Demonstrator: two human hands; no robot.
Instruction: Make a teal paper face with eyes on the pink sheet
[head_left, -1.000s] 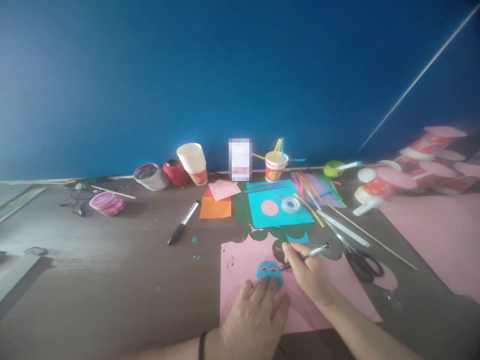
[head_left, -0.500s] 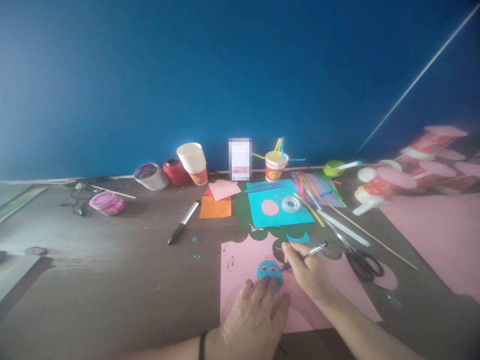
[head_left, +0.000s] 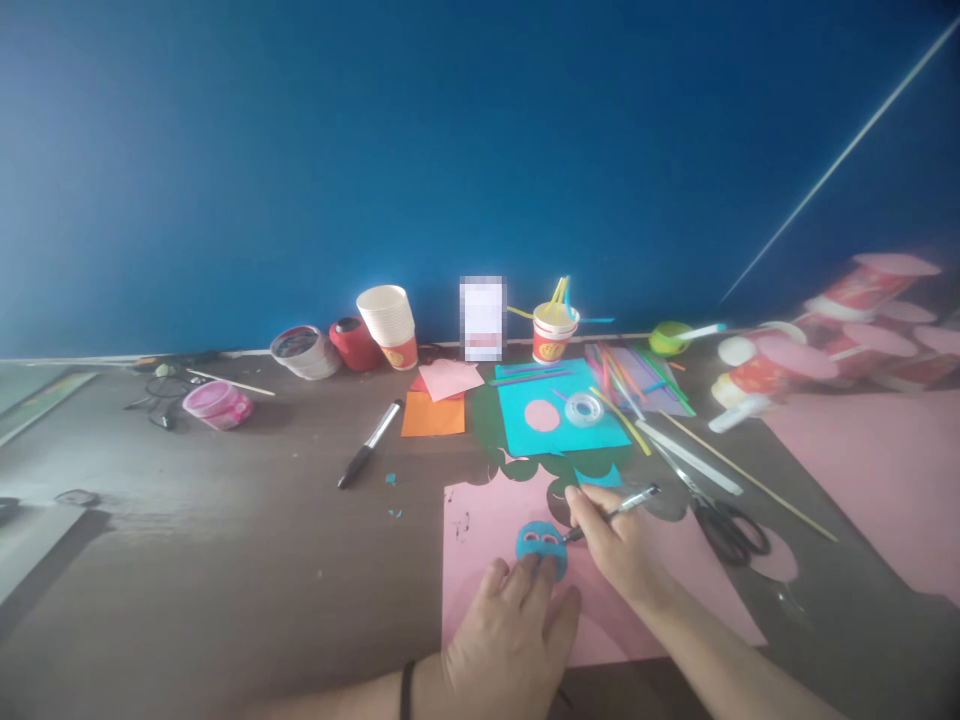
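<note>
A blue paper disc (head_left: 541, 538) with two cut-out openings lies on a large pink sheet (head_left: 480, 530) whose top edge is scalloped. Spread fingers of my left hand (head_left: 514, 625) rest on the disc's lower part, and the palm lies over the sheet. My right hand (head_left: 619, 545) is closed round a marker (head_left: 634, 499), its tip at the disc's right edge. Right of that hand, black-handled scissors (head_left: 724, 525) lie beside a pink paper circle (head_left: 774, 555).
Behind the sheet are turquoise paper (head_left: 517, 395), a tape roll (head_left: 584, 409) and straws. Stacked paper cups (head_left: 386, 318) and a straw-filled cup (head_left: 553, 335) stand by the wall. A capped marker (head_left: 370, 443) lies left; red cups with pink discs (head_left: 862, 290) are at right.
The whole view has shifted very slightly. Both hands, the disc and the marker keep practically the same positions relative to the sheet.
</note>
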